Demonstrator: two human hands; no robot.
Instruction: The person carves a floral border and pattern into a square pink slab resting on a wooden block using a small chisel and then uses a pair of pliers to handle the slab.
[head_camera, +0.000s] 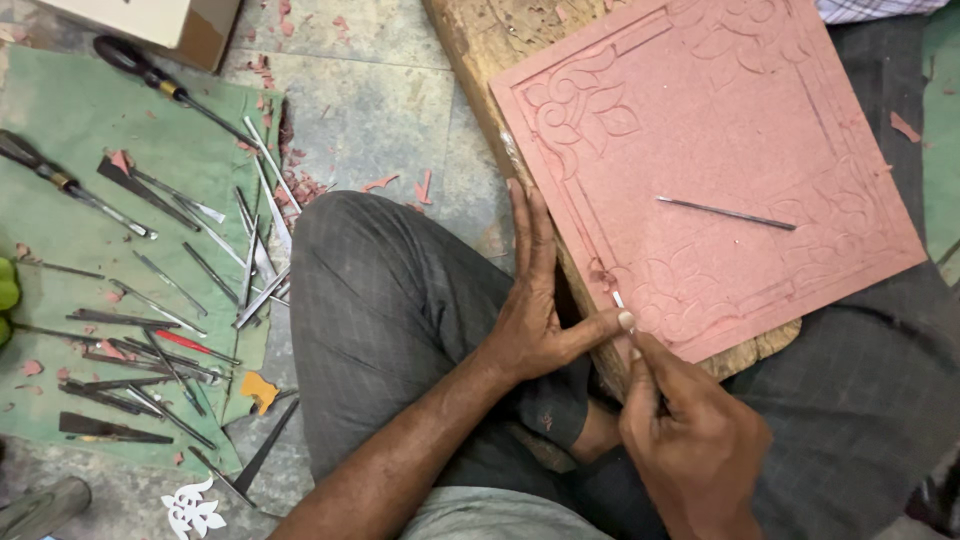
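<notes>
A square pink slab (740, 120) with carved floral corners and a border lies tilted on a wooden board (480, 50) across my lap. My left hand (535, 300) lies flat along the slab's near left edge, thumb pressed at the corner. My right hand (690, 440) grips a small carving tool (619, 300), its tip on the slab's near corner beside the left thumb. A thin metal rod (725, 213) lies loose on the slab's face.
On the left a green cloth (80, 120) holds several metal chisels and screwdrivers (180, 260). Pink chips (300, 185) litter the concrete floor. A cardboard box (190, 25) stands at the top left, a white floral cut-out (192, 510) below.
</notes>
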